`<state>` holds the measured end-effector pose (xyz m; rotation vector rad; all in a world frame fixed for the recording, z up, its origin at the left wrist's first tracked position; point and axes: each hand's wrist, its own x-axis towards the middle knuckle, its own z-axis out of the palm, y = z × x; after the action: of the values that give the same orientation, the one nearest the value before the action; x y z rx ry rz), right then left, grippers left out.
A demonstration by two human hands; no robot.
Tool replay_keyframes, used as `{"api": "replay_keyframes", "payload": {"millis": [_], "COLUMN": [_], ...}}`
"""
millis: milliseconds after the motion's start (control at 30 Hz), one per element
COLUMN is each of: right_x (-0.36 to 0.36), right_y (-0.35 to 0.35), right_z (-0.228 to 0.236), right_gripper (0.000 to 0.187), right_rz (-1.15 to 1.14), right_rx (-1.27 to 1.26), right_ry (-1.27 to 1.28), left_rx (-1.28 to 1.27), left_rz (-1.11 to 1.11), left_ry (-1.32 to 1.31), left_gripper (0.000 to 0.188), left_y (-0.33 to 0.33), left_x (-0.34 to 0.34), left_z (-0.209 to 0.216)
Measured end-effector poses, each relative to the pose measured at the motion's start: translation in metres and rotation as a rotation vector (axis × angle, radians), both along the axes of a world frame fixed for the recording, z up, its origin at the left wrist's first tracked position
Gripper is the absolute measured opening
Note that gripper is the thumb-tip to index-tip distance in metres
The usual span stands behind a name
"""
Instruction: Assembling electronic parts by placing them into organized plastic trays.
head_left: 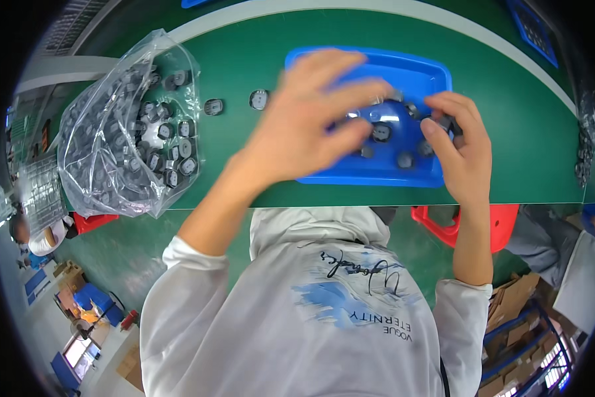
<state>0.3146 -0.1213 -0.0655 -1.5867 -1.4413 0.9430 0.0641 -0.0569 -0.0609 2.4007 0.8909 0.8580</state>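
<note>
My left hand (304, 119) is over the left side of a shallow blue tray (377, 180), its fingers spread and smeared by motion. I see nothing held in it. At the tray's right side, the curled fingers and thumb of my right hand (466, 149) close round a small dark grey part (451, 126), mostly hidden by the hand. Several small dark rounded-square parts lie in the tray, among them a black one (381, 132) and a grey one (404, 159). Left of my left hand, one such part (259, 100) and another (213, 106) lie on the green table.
A clear plastic bag (132, 132) full of similar parts stands open at the left of the green table (244, 53). Another bag (587, 149) is at the far right edge. Below the table are red stools (502, 228). A blue tray (534, 30) shows at the upper right.
</note>
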Motion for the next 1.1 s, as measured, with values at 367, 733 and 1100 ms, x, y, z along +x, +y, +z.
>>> {"api": "replay_keyframes", "payload": {"millis": [367, 733, 1100], "right_x": [-0.026, -0.053, -0.047], "right_y": [0.01, 0.035, 0.08], "right_z": [-0.009, 0.003, -0.009], "right_gripper": [0.058, 0.034, 0.024], "right_rz": [0.456, 0.553, 0.555], "right_rx": [0.214, 0.298, 0.343], "right_ry": [-0.697, -0.512, -0.607], "left_rx": [0.02, 0.026, 0.293], "left_rz": [0.541, 0.029, 0.108], "left_ry": [0.156, -0.134, 0.132], "left_gripper": [0.02, 0.042, 0.025], "left_y": [-0.012, -0.006, 0.013], "left_x": [-0.104, -0.01, -0.041], "left_z": [-0.029, -0.036, -0.027]}}
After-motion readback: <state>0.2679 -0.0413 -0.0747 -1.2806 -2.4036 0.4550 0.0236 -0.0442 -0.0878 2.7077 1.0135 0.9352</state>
